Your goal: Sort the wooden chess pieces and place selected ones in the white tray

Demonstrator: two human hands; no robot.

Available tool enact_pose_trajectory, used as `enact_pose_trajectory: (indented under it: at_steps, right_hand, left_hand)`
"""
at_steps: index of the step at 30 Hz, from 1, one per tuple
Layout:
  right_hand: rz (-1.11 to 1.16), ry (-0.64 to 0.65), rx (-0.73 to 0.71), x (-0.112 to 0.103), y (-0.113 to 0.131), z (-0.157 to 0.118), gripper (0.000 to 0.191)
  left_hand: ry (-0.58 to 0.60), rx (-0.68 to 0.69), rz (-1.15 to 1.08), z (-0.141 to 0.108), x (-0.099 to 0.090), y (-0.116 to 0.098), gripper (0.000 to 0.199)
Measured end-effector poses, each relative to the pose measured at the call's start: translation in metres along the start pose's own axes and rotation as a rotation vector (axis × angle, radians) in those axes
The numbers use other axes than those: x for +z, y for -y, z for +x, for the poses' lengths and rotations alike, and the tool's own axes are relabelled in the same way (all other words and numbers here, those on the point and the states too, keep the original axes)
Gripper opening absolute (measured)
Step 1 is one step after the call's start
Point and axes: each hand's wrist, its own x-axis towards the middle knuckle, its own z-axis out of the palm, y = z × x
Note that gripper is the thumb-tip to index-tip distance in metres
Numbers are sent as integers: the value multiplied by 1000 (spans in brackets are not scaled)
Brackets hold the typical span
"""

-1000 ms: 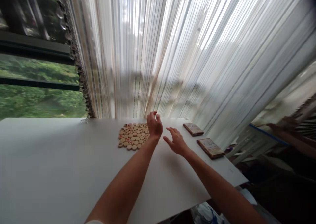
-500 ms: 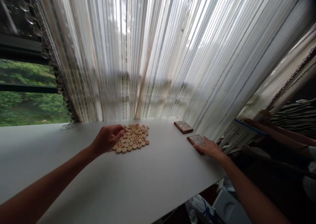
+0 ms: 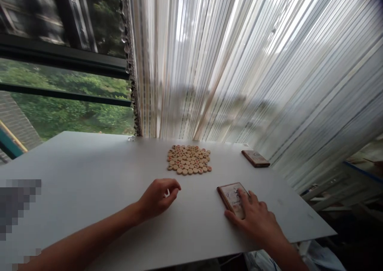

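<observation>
My left hand [image 3: 158, 197] hovers over the white table [image 3: 125, 159], fingers loosely curled with a gap between thumb and forefinger, and nothing shows in it. Beyond it lies a cluster of round wooden Chinese chess pieces [image 3: 188, 159], packed close together in one layer; some show red or dark characters. My right hand [image 3: 259, 219] rests on a flat wooden box [image 3: 231, 193] with a pale printed top. Its thumb lies along the near edge and its fingers reach over the top and right side, covering that part.
A second flat box [image 3: 255, 158] lies at the table's back right. Striped sheer curtains [image 3: 194, 63] hang along the back edge, with a window [image 3: 74, 99] at the left. A pixelated patch [image 3: 14, 207] covers the left edge. Shelves and bags stand below the table at right.
My view has turned left. My left hand has drawn back from the chess pieces towards me and loosened. My right hand has brought the nearer box towards me and left, away from the other box.
</observation>
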Motion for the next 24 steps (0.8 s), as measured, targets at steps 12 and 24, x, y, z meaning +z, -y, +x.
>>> enact_pose_trajectory:
  at_steps: [12,24]
  right_hand:
    - [155,-27,-386,-15,147,-26,118]
    - [179,441,-945,-75,134,52,127]
  left_hand:
    - [-211,-72,17,-1,-19,43,16]
    - [-156,-105,-42,0,-14,40,15]
